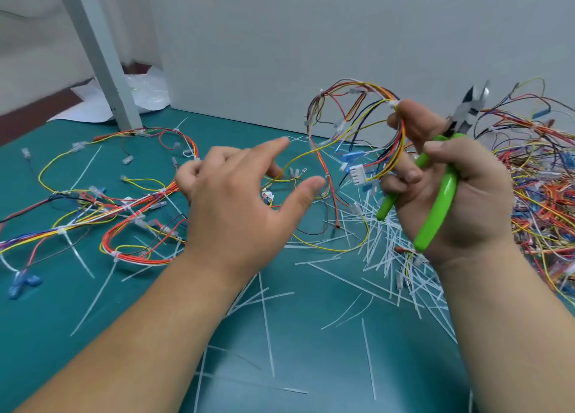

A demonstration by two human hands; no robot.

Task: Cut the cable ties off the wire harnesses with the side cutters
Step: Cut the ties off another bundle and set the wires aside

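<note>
My right hand (448,188) grips the green-handled side cutters (441,201), jaws pointing up and away, and also pinches a multicoloured wire harness (351,113) between thumb and forefinger. That harness loops upward, with white cable ties (394,103) on it, one right at my thumb tip. My left hand (239,201) hovers over the green mat, fingers spread and relaxed, holding nothing. Below and left of it lie more tied harnesses (124,213).
A tangled heap of loose wires (541,176) fills the right side. Cut white tie strips (382,250) litter the green mat (311,350) in the middle and front. A grey post (102,57) stands at the back left; a pale wall is close behind.
</note>
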